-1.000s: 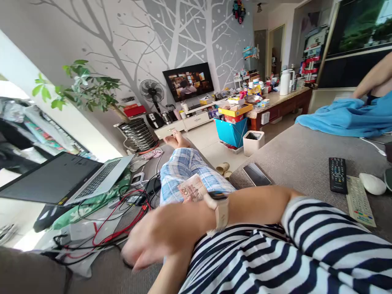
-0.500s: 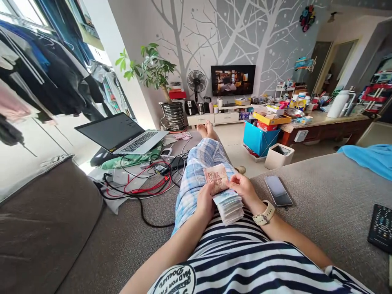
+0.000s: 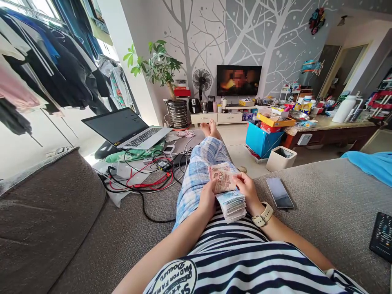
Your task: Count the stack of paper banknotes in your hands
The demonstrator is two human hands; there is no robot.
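Over my lap, my left hand [image 3: 208, 199] is closed around the left side of a thick stack of banknotes [image 3: 232, 206]. The lower part of the stack fans toward my belly, with bluish notes on top. Above it, brownish-pink notes marked 20 [image 3: 224, 179] stand folded up, away from me. My right hand [image 3: 247, 191] pinches the right edge of these upper notes between thumb and fingers. Some fingers of both hands are hidden behind the notes. A cream watch [image 3: 262, 215] is on my right wrist. Blue plaid trousers [image 3: 192, 179] lie under the hands.
A phone [image 3: 279, 192] lies on the sofa [image 3: 321, 196] to my right, a remote control [image 3: 381, 236] farther right. On the left are an open laptop [image 3: 122, 130] and tangled cables [image 3: 153, 179]. A waste bin [image 3: 281, 159] stands beside a blue box [image 3: 263, 141].
The view has shifted slightly, so the room sits farther right. My right hand has moved a little along the upper notes' edge, and more of their printed face shows.
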